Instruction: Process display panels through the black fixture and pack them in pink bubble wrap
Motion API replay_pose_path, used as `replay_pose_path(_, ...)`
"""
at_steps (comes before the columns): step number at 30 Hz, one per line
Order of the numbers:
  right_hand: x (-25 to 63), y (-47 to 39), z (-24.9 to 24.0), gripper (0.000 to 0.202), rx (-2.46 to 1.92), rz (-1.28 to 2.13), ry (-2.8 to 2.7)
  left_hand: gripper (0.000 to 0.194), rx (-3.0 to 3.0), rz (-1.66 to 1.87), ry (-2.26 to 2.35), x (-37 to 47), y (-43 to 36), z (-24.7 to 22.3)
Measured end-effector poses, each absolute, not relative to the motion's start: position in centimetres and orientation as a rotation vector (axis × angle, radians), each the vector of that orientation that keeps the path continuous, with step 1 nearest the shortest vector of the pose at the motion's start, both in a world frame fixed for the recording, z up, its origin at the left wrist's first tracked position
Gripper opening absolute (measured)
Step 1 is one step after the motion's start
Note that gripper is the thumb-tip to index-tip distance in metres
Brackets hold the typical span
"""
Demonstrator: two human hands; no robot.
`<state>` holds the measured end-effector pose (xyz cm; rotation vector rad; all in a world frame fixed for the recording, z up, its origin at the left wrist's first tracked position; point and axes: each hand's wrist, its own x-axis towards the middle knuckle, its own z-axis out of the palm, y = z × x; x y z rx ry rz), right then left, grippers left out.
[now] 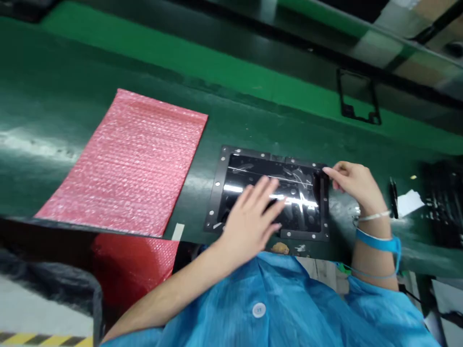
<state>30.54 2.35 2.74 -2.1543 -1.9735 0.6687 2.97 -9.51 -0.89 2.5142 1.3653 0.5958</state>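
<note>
Black panel (291,180), probably stiffish, slick, best edge-held, is being partly covered by the left hand (249,217), fingers apart, maybe corner-pinched by the right hand (356,183), can't tell.

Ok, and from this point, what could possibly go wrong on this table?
The left hand is spread over the shiny black panel, so it might leave fingerprints or press too hard.
The right hand has its fingertips at the corner of the black frame; a tug could shift it.
The pink bubble bag reaches the table's front edge, so a bump might slide it off.
</note>
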Motion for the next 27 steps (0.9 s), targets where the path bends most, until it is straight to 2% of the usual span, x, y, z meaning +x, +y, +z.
replay_pose_path(4,30.9,4.3,1.8,0.044,-2.263,0.790,-1.982,0.061,2.681,0.405,0.940,8.6,-9.9,-1.8)
replay_pose_path(11,29.6,5.5,2.2,0.055,-2.367,0.711,-2.104,0.048,2.763,0.295,0.903,10.2,-9.5,-1.9)
replay_pose_path(18,30.0,5.1,1.9,0.049,-2.297,0.759,-2.014,0.050,2.639,0.310,0.802,8.4,-7.0,-1.2)
replay_pose_path(23,30.6,4.8,1.1,0.043,-2.139,0.817,-1.752,0.052,2.512,0.547,1.432,5.8,-2.1,-1.1)
replay_pose_path(27,30.4,4.6,0.7,0.028,-2.034,0.800,-1.666,0.044,2.491,0.555,1.537,5.6,-0.1,-0.9)
